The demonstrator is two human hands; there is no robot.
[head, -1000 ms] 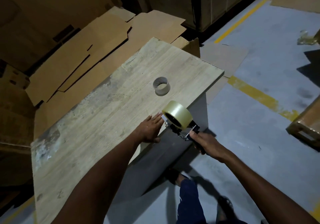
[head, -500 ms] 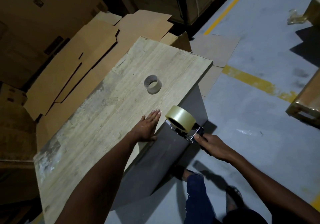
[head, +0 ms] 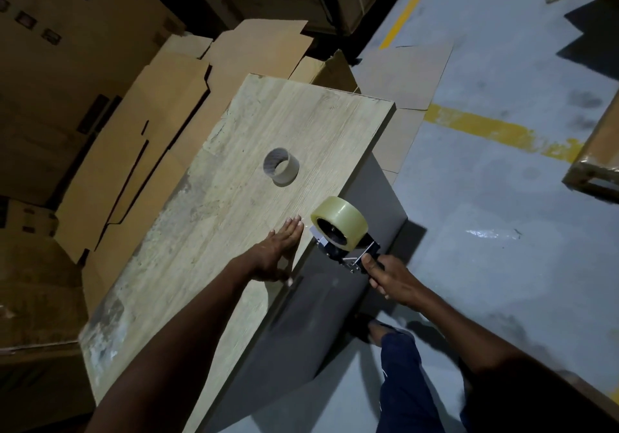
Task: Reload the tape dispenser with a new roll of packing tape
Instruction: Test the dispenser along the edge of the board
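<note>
- Since a moment ago my left hand (head: 275, 252) has let go of the roll and slid back onto the tabletop, and the dispenser has swung out past the table's edge in my right hand (head: 390, 277).
- My left hand lies flat and fully open, fingers (head: 294, 228) straight and together, palm down on the wood; it grips nothing, and the fingertips stop just beside the roll without touching it.
- My right hand is closed tight round the handle of the tape dispenser (head: 346, 253), thumb on top near the metal frame.
- The new roll of packing tape (head: 340, 223), clear and yellowish, sits mounted on the dispenser's hub, tilted with its open side toward me, just off the table's near corner edge.
- My left forearm reaches forward across the table; my right arm comes in from the lower right, wrist bent inward.
- An empty cardboard core (head: 280, 166) stands on its end on the table (head: 301, 124), well apart from both hands.
- The table has a pale wood-grain top, worn and scuffed, with a grey side panel.
- Flattened cardboard sheets (head: 160, 124) lie to the left and beyond; the grey concrete floor (head: 485, 181) on the right carries yellow painted lines (head: 489, 129).
- My blue trouser leg (head: 407, 382) shows below.
</note>
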